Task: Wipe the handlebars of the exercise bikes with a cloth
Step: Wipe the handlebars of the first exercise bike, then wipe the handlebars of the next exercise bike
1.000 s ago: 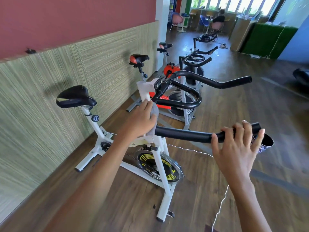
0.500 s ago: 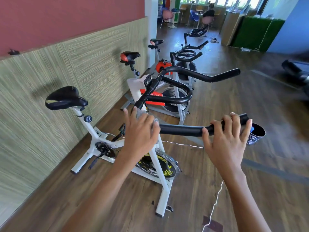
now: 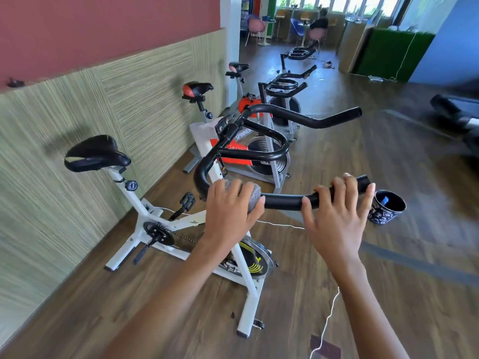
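The left hand (image 3: 230, 213) has slid along the nearest bike's handlebar (image 3: 282, 202). A second ago it was back at the bend near the stem. Now, at the centre of the frame, it is past the bend and on the straight lower bar, and the bare stretch between the two hands is much shorter. It is clenched over the grey cloth (image 3: 252, 196), which is bunched around the bar and shows between and beyond the fingers.

The right hand (image 3: 337, 216), centre right, has kept its place near the open end of that bar. Its fingers are curled over the top and the thumb sits underneath, so it is grasping the bar itself with no cloth under it, probably to steady the bike.

For the task, this looks like a wiping stroke in progress — the bend seems covered and the cloth is working outward. The section under the right hand cannot be wiped until that hand lets go. The far arm (image 3: 311, 120) of the same handlebar, above centre, has no cloth on it now. The handlebars of the other bikes (image 3: 281, 85), in the row toward the top of the frame, stand untouched — so most of the job appears to remain. A dark patterned cup (image 3: 387, 209) stands on the floor at right, just beyond the bar's end.
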### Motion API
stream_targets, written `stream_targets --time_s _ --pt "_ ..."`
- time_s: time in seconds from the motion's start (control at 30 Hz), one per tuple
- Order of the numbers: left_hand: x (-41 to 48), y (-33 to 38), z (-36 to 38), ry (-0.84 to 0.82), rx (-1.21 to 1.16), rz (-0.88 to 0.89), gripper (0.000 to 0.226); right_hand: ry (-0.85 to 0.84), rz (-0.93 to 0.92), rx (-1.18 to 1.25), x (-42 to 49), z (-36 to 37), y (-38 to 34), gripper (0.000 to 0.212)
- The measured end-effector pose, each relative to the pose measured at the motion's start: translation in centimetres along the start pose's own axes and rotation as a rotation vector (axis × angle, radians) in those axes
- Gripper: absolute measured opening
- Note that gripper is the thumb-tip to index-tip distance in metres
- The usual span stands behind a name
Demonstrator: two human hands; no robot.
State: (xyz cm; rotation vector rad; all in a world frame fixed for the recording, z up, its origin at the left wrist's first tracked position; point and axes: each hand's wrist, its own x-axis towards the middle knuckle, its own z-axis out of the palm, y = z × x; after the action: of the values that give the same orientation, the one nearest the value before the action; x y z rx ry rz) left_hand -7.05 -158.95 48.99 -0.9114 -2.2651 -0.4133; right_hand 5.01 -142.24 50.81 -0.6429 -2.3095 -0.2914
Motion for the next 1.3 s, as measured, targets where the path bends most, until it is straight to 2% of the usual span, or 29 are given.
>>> stream_targets --time_s 0.1,0.23,0.4,0.47,0.53,0.6,0.67,0.8,0.9,1.03,1.17,1.3 --pt "0.1 -1.1 0.2 0.028 0.002 0.047 0.039 -0.006 -0.035 0.001 -0.2 -0.1 0.5 0.033" --pt "1.0 -0.7 0.1 0.061 -0.097 0.0 0.033 -0.013 -0.056 0.015 -0.1 -0.1 0.7 0.034" --pt "0.9 0.4 -1.6 0.199 -0.285 0.045 0.026 0.116 -0.008 0.247 -2.3 -0.9 0.6 0.031" --pt "-0.1 1.0 -2.5 0.264 -0.371 0.044 0.025 0.105 0.028 0.308 -4.4 -1.1 0.7 0.03" --pt "-2.0 1.8 -2.9 0.261 -0.449 0.022 0.027 -0.084 0.106 0.334 -6.9 -1.2 1.5 0.03" --pt "-4.6 3.0 -2.4 0.186 -0.489 0.022 0.028 -0.376 0.249 0.403 -8.8 -1.2 2.8 0.027" --pt "-6.9 4.7 -0.8 0.02 -0.525 0.025 0.027 -0.641 0.376 0.431 -10.4 -1.1 4.6 0.027" --pt "-9.7 8.5 3.3 -0.315 -0.619 0.018 0.024 -0.945 0.471 0.301 -12.8 -1.0 8.7 0.037" --pt "-9.4 11.6 6.1 -0.472 -0.623 0.03 0.032 -1.03 0.579 0.317 -13.2 -0.2 12.3 0.041" --pt "-6.8 16.1 9.9 -0.519 -0.599 0.074 0.035 -1.044 0.653 0.359 -12.6 2.2 18.0 0.038" --pt "-3.3 21.4 14.5 -0.531 -0.559 0.043 0.038 -1.042 0.617 0.396 -10.6 6.4 25.0 0.038" --pt "0.5 27.4 18.5 -0.511 -0.49 -0.064 0.04 -1.053 0.481 0.415 -6.3 10.6 32.1 0.034"
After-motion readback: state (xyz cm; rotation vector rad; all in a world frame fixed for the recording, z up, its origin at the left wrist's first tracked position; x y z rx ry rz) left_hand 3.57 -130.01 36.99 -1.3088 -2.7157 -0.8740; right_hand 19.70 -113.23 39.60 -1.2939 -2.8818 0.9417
